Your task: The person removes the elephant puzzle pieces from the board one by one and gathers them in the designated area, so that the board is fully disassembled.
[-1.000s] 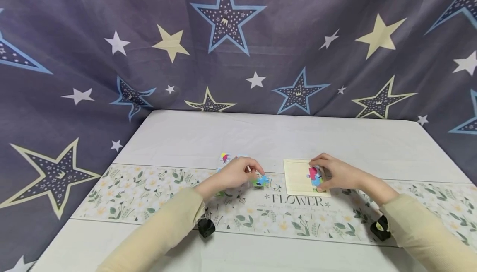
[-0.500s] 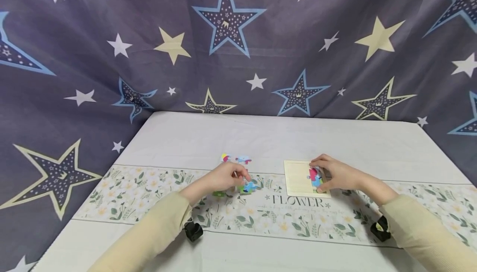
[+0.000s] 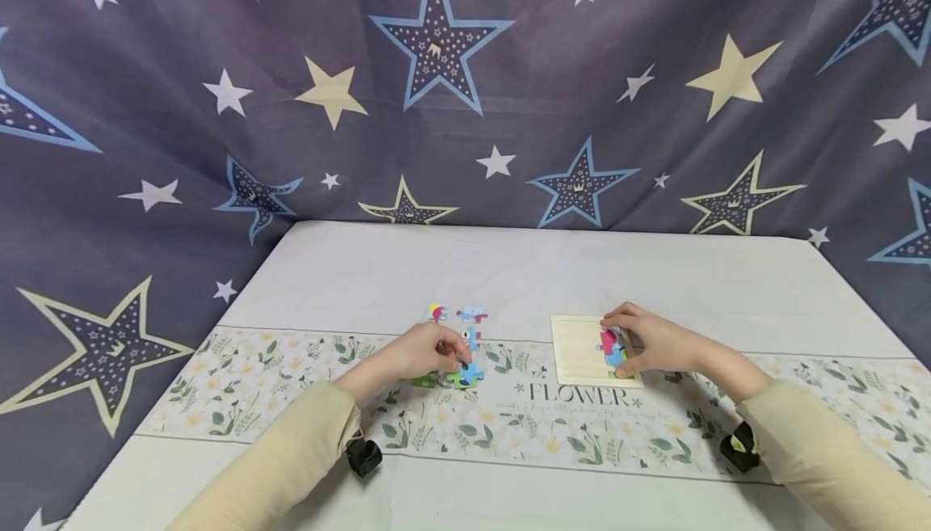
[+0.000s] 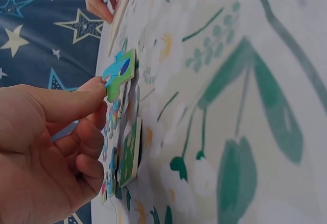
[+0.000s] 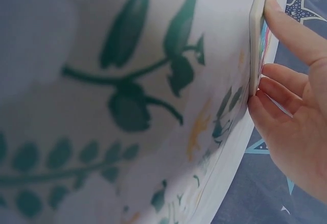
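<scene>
Pinching a blue-and-green puzzle piece (image 4: 121,75) at its edge, the left hand (image 3: 418,351) is showing me a thumb-and-finger grasp. From my remote station, I'm seeing the piece sitting over the floral runner (image 3: 509,442), its blue knob pointing toward the wooden tray (image 3: 575,353) and its green edge facing the person. Its outline is looking nearly square, so I'm not making out a clear long axis; nor am I able to tell whether it is touching the cloth. A green piece (image 3: 424,381) is lying to its left, and a yellow-and-red piece (image 3: 436,312) and a pink-and-blue piece (image 3: 472,314) are lying beyond it. The right hand (image 3: 658,343) is gripping the tray's right end, thumb near and index finger far, where the fitted pieces (image 3: 611,349) are forming a strip whose long axis is running from near to far.
</scene>
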Demonstrator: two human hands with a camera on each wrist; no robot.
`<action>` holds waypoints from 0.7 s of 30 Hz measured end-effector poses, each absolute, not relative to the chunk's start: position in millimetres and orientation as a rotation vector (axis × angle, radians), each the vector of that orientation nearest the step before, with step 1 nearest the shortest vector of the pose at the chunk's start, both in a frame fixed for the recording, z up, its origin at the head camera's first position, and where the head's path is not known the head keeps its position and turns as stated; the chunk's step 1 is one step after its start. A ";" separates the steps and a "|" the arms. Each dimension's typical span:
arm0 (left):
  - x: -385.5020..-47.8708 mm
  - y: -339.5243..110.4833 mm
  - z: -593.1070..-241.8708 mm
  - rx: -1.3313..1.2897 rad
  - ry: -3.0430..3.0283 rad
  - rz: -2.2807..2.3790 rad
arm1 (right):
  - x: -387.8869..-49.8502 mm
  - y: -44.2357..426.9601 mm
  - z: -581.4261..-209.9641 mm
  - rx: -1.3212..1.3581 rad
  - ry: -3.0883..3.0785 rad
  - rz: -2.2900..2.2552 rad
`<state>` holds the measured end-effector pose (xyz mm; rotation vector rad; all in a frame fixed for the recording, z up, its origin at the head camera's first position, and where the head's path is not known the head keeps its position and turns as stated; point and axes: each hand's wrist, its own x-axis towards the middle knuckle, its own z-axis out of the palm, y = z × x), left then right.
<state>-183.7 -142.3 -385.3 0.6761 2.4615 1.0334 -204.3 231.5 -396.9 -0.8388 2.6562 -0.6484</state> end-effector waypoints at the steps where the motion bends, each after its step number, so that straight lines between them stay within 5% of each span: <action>1: -183.3 -142.4 -385.6 0.689 2.473 1.022 | -204.1 231.3 -396.9 -0.839 2.656 -0.651; 21: -181.5 -136.6 -393.9 0.714 2.642 0.898 | -202.9 230.2 -396.3 -0.864 2.670 -0.655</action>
